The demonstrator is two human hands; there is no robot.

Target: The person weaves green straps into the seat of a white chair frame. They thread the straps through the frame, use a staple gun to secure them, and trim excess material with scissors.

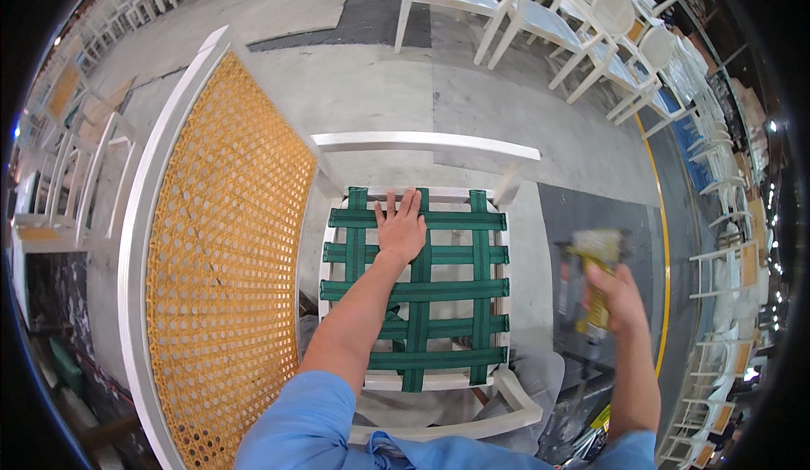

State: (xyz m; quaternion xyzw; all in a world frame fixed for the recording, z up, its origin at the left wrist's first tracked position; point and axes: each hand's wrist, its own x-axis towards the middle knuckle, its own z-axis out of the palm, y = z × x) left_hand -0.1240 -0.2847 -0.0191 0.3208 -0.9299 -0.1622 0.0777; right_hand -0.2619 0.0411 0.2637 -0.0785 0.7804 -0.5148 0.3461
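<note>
A white wooden armchair frame (426,141) stands before me, its woven cane backrest (224,242) on the left. Green webbing straps (456,291) cross over and under each other across the seat opening. My left hand (400,229) lies on the far part of the webbing, fingers spread, near the far seat rail. Off to the right of the chair, my right hand (623,294) grips a yellow staple gun (596,311). Motion blurs the tool, and its nose cannot be made out clearly. The seat's near left part is hidden behind my left forearm.
White chairs (515,18) stand at the far right, and a row of more (721,318) lines the right side. Other chair frames (84,191) are on the left. Several hand tools (592,436) lie at the lower right. A yellow line (665,242) marks the floor.
</note>
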